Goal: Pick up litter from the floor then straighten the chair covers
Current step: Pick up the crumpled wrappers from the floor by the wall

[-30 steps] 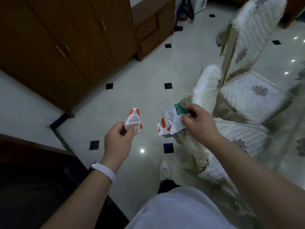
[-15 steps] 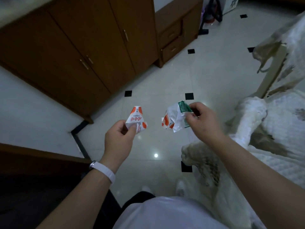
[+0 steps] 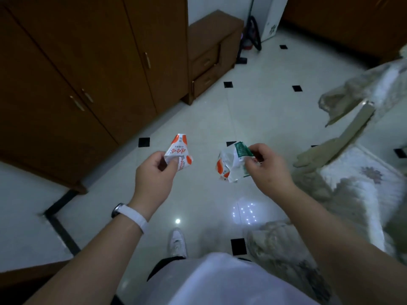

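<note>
Person stood on white tiled floor (image 3: 215, 119) with small black inset squares, both arms held out. Left hand (image 3: 154, 175), white wristband (image 3: 134, 216) behind it, pinched crumpled white-and-orange wrapper (image 3: 179, 150). Right hand (image 3: 266, 166) pinched second crumpled wrapper (image 3: 231, 164), white with orange and green patches. Wrappers hung apart above floor. Brown wooden wardrobe (image 3: 77, 73) filled upper left, low drawer cabinet (image 3: 209, 56) beside it. Chair with rumpled quilted cover (image 3: 361, 172) sat at right. White shoe (image 3: 177, 243) showed below.
</note>
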